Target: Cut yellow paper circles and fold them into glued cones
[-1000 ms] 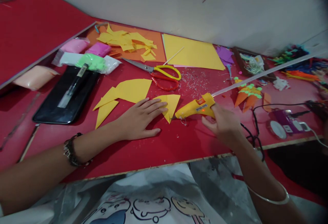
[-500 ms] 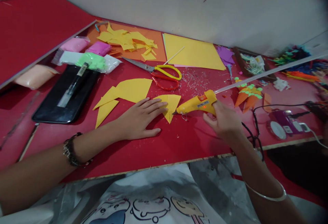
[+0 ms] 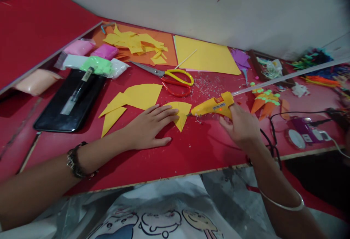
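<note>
My left hand (image 3: 150,127) lies flat on the red table, its fingertips resting on a folded yellow paper piece (image 3: 182,113) that comes to a point towards me. In my right hand (image 3: 243,124) is a yellow glue gun (image 3: 212,107), a long clear glue stick (image 3: 273,80) jutting from its back and a small red light lit on its side. The nozzle sits at the right edge of the folded piece; I cannot tell whether it touches. More cut yellow paper pieces (image 3: 143,95) lie just beyond my left hand.
Yellow-and-red-handled scissors (image 3: 177,77) lie mid-table. A black phone (image 3: 68,104) with a pen on it and clay packets (image 3: 95,64) are at left. Yellow sheets (image 3: 205,54) and scraps (image 3: 131,40) lie behind. Orange paper carrots (image 3: 265,102), cables and a purple power socket (image 3: 303,129) are at right.
My right hand has drawn the glue gun slightly right and up, its nozzle shifting along the folded paper's right edge. My left hand has stayed in place.
</note>
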